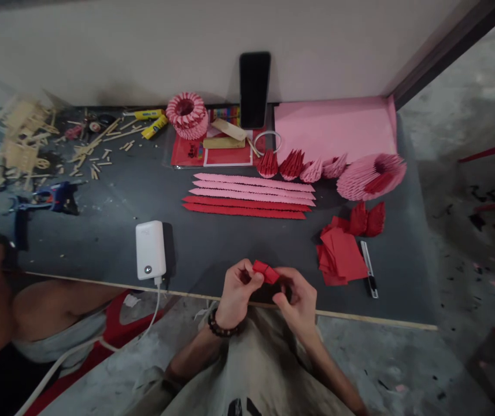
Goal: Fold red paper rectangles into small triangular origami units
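Left hand [236,293]: pinching folded red paper [266,271] between thumb and fingers
Right hand [298,299]: curling half open, fingers meeting its right end
Paper: sitting lower centre, above bench [210,242] edge

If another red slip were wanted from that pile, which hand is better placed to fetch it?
Probably the right hand: it is nearer the red paper pile, which lies on its side. The left hand pinches the folded red piece.
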`<action>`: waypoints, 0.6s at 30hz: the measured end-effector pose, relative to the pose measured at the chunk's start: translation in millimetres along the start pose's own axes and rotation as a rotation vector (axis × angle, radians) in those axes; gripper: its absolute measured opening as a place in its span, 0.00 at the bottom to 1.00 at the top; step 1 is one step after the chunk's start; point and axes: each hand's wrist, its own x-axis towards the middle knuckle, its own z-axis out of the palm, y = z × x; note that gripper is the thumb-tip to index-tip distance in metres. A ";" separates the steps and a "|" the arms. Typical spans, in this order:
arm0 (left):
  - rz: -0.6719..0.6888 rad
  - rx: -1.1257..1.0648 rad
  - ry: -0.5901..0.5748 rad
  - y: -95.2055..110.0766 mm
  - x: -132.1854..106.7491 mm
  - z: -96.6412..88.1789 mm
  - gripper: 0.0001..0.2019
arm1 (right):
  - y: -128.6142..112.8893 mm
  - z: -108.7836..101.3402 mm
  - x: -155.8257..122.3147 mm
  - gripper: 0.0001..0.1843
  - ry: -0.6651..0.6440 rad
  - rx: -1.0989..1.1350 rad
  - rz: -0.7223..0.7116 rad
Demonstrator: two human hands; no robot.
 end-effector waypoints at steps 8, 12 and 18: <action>0.004 -0.100 0.033 -4.5 -8.6 7.3 0.14 | -1.4 10.1 -2.3 0.14 0.103 -0.015 0.130; -0.007 -0.086 0.002 -0.9 -7.0 2.3 0.11 | -2.5 6.4 1.4 0.13 0.064 -0.026 0.128; 0.050 0.129 -0.004 7.9 -4.4 -3.7 0.12 | -3.9 5.0 0.6 0.12 0.008 -0.107 0.067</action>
